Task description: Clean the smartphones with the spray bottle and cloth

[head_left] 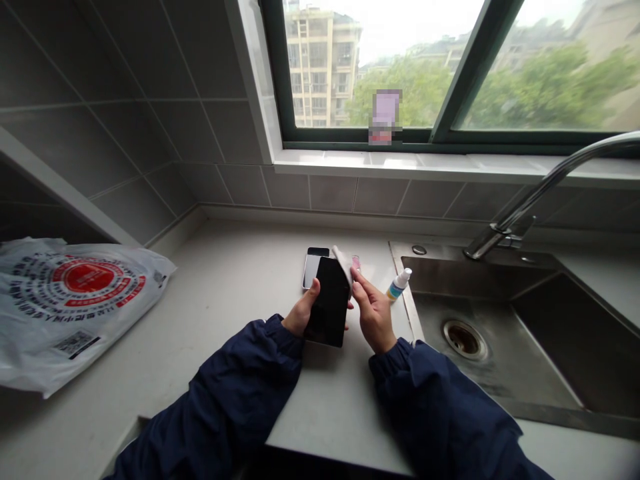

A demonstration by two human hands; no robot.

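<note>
My left hand [301, 311] grips a black phone [329, 301] by its left edge, screen up, above the pale counter [235, 293]. My right hand [371, 308] is closed on a small white cloth [344, 262] and presses it against the phone's upper right corner. A second phone [313, 264] lies flat on the counter just behind the held one. A small white spray bottle [398, 285] lies tilted beside the sink's left rim, close to my right hand.
A steel sink [500, 333] with a drain and a curved tap [540, 193] fills the right. A white plastic bag [70, 300] with red print lies at the left. Grey tiled walls and a window sill run behind the counter.
</note>
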